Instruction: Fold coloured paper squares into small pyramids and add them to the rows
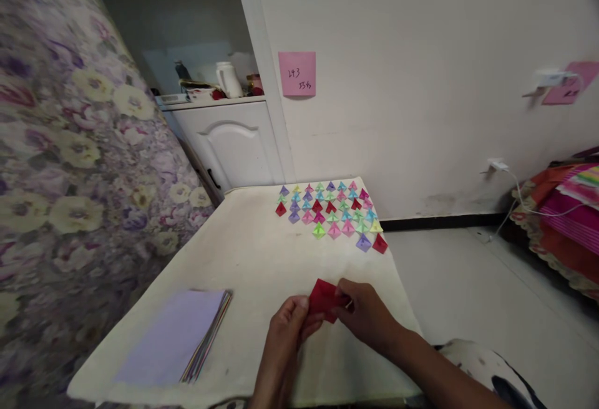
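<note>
A small folded piece of red paper [322,298] is held between my two hands above the near part of the table. My left hand [292,320] pinches its left edge, with the thumb on top and fingers underneath. At the paper's right corner, my right hand [358,306] is closed on it with thumb and fingertips. Toward the back of the table stand rows of small folded paper shapes [331,216] in red, pink, green, blue, purple and yellow. To the left lies a stack of coloured paper sheets [175,337], a lilac one on top.
The cream-covered table [253,253] meets a white wall bearing a pink note [297,74]. A floral curtain [84,178] hangs at left, beside a white cabinet [229,147] with a white jug [229,80]. A bed [566,222] and a cable stand at right.
</note>
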Demonstrator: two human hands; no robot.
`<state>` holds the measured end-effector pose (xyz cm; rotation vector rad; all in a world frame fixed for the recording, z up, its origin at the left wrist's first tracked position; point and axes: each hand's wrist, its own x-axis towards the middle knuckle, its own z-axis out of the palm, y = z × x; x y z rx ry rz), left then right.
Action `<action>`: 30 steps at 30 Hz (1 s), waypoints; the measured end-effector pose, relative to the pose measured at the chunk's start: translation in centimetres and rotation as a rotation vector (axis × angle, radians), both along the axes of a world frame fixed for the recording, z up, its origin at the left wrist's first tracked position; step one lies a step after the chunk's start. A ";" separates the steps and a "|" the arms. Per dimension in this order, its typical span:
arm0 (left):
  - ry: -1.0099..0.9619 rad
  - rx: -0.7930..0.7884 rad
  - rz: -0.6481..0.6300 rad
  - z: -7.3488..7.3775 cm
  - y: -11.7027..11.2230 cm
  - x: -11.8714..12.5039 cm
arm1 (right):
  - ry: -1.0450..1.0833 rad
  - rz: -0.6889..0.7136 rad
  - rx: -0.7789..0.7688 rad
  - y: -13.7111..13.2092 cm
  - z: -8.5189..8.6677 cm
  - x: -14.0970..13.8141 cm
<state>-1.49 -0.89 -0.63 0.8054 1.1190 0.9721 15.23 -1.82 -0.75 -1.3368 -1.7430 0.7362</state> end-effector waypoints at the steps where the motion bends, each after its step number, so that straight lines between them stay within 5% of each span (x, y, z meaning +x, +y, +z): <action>1: 0.001 0.011 0.000 -0.2 0.1 0.0 | 0.030 -0.003 0.000 0.0 0.1 0.0; 8: -0.118 0.113 -0.115 -1.4 -0.1 0.2 | 0.174 -0.029 -0.065 0.0 0.7 -0.2; 13: -0.002 0.118 -0.052 -1.8 -0.3 0.4 | 0.171 -0.017 -0.090 -0.1 0.8 -0.3; 21: 0.092 0.136 -0.035 -1.4 -0.7 0.5 | 0.556 0.047 -0.306 0.4 0.0 -1.2; 30: 0.076 0.195 0.048 -0.3 -1.1 0.2 | 0.594 0.038 -0.315 0.6 0.1 -0.8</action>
